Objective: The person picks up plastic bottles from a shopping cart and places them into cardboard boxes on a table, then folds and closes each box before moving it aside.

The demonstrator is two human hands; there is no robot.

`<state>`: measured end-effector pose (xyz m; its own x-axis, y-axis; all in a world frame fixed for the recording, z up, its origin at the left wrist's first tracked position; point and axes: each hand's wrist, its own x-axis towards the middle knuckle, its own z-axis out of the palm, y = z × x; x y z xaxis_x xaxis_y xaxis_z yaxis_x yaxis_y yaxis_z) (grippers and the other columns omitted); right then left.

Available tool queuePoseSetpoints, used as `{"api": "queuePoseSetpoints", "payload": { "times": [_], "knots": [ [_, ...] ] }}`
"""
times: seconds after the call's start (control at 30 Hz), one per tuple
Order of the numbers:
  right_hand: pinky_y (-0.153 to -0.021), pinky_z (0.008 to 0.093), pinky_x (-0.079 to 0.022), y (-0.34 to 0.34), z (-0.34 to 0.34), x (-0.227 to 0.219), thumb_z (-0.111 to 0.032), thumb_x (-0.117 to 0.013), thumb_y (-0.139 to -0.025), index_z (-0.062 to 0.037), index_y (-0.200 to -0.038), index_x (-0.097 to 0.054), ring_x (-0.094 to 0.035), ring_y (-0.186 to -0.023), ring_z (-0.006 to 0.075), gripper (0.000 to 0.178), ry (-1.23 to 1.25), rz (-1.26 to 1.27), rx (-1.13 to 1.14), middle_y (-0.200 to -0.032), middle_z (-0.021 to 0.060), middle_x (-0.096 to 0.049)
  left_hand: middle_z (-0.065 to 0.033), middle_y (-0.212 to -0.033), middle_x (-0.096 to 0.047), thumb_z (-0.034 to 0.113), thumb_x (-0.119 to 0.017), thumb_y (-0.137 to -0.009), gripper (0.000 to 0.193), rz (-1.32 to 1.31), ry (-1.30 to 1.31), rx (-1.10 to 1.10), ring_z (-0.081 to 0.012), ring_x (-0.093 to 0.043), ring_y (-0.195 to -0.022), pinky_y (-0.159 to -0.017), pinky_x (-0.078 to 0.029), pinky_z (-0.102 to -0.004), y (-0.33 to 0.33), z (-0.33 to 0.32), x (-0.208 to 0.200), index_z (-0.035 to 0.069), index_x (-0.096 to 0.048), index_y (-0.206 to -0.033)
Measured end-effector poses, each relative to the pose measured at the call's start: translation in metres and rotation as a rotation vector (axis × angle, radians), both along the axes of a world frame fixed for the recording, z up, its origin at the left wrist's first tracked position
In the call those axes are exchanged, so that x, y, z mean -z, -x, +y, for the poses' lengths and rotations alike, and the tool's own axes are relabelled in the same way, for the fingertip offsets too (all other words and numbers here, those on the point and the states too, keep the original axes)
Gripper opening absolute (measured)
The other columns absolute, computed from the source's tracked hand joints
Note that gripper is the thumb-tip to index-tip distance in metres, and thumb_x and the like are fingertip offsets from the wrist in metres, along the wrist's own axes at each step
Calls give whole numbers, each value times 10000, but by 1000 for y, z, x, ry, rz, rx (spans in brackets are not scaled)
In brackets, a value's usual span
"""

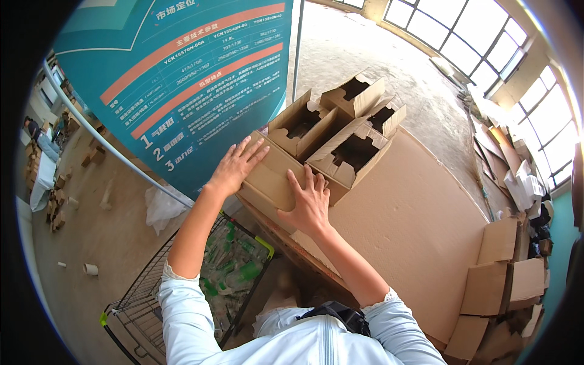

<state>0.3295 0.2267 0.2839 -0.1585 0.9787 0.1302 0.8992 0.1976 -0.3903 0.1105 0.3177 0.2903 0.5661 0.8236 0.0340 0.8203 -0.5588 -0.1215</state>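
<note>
My left hand (236,165) lies with fingers stretched out on the left end of a plain brown cardboard box (271,176). On the right part of the same box, my right hand (310,204) presses down with its fingers spread. Neither hand is wrapped around anything. Just beyond the box stand several open cardboard cartons with cut-out inner flaps: one at the left (299,125), one at the back (354,97) and one beside my right fingertips (354,153). Their insides are dark, and I cannot make out any contents.
Under the cartons spreads a large cardboard surface (413,225). A wire shopping cart (143,310) holds green and clear bottles (240,267) below left. A teal banner (201,79) rises ahead left. Cardboard boxes (486,292) are stacked right. A person (44,137) is far left.
</note>
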Motion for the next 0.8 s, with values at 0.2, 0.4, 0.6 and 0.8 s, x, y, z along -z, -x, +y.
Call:
{"api": "queuePoseSetpoints", "payload": {
  "times": [0.2,0.4,0.6,0.8],
  "knots": [
    [-1009,663,-322,4,-1,4,-454,-788,-638,-176,-1481,-384,-245,-1375,519,975,5,-48,7,-1555,223,-222,-16,-1626,-173,-46,-543,-853,865,18,-10,-40,-303,-206,-1480,-1196,-252,-486,-2,-1,3,265,-162,-1566],
    [-1093,695,-179,11,-8,8,-534,-722,-721,-137,-1502,-344,-137,-1432,511,955,-72,-133,9,-1573,214,-206,-53,-1615,-211,-31,-542,-864,821,15,-107,-175,-324,-201,-1480,-1203,-224,-490,-4,-21,10,235,-198,-1561],
    [-1143,661,-106,12,-13,6,-546,-681,-773,-111,-1515,-317,-65,-1462,476,934,-51,-161,-6,-1581,209,-204,-63,-1596,-272,-28,-530,-883,737,-155,-220,-264,-324,-226,-1473,-1220,-141,-529,-20,-48,27,174,-265,-1541],
    [-1126,683,-115,7,-9,18,-558,-675,-754,-131,-1523,-312,-27,-1469,483,952,-55,-134,3,-1603,192,-169,-74,-1595,-276,-55,-551,-835,772,-298,-152,-257,-348,-219,-1470,-1210,-125,-562,-55,-88,32,128,-278,-1534]
  ]
}}
